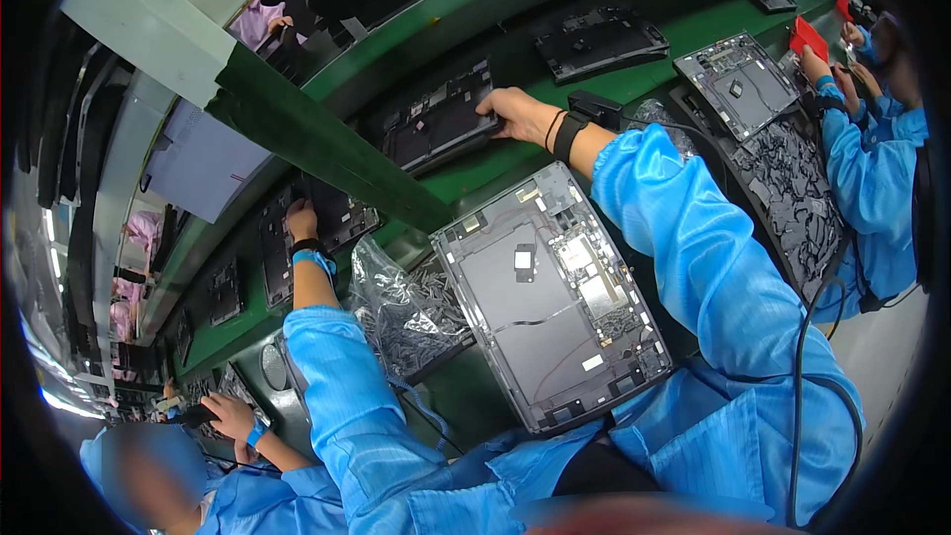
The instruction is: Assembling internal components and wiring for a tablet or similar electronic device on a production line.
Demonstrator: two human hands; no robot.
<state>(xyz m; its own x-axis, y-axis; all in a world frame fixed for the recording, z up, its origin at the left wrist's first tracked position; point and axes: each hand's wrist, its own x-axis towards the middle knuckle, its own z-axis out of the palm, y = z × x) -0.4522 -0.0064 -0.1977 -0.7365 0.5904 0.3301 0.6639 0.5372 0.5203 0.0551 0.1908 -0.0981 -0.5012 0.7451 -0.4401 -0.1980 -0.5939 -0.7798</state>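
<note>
Head | our nearer right hand [512,112] grips tablet chassis [448,131], eight o'clock, long axis eight-to-two | left hand [300,220]: grip, we cannot tell

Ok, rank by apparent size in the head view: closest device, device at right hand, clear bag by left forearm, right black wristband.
Closest device
Device at right hand and clear bag: too alike to rank
Black wristband
</note>
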